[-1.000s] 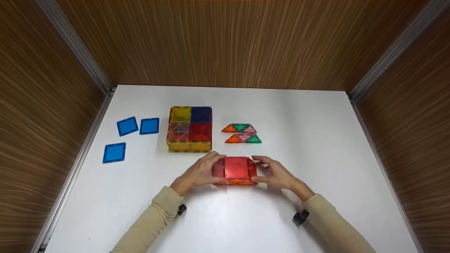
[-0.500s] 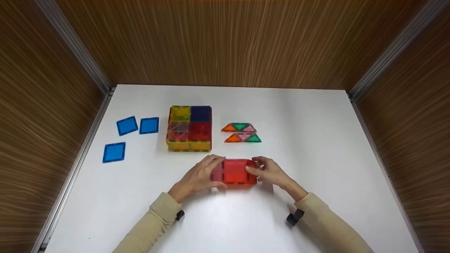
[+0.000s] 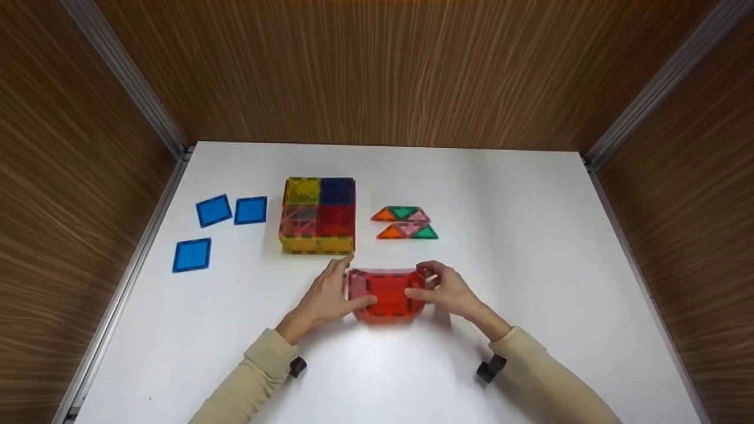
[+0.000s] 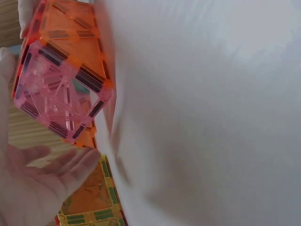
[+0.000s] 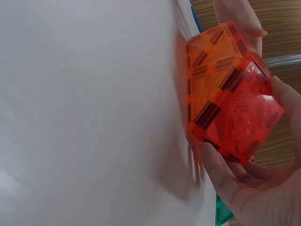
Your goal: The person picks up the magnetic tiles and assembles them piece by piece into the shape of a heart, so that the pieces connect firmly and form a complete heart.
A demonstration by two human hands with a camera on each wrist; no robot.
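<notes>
A hollow block of translucent magnetic tiles (image 3: 390,294) has a red square face, orange sides and a pink end. In the head view it is tilted, its red face toward the near side. My right hand (image 3: 450,291) grips its right end, thumb on the red face and fingers at the end and far edge. My left hand (image 3: 325,300) is spread around the left end, its thumb over the red face. In the left wrist view the fingers (image 4: 77,169) stand apart from the pink end (image 4: 59,92). The red end (image 5: 251,120) lies within the right hand's grip.
Behind the hands stands a larger tile box (image 3: 318,215) in yellow, blue and red. Two rows of small triangle tiles (image 3: 406,231) lie right of it. Three blue square tiles (image 3: 192,255) lie at the left on the white table (image 3: 530,224). Wood-grain walls (image 3: 377,70) enclose the table.
The block has tipped toward the near side and moved slightly left. My right thumb has moved onto its red face. The left fingers have spread away from the block's left end.
</notes>
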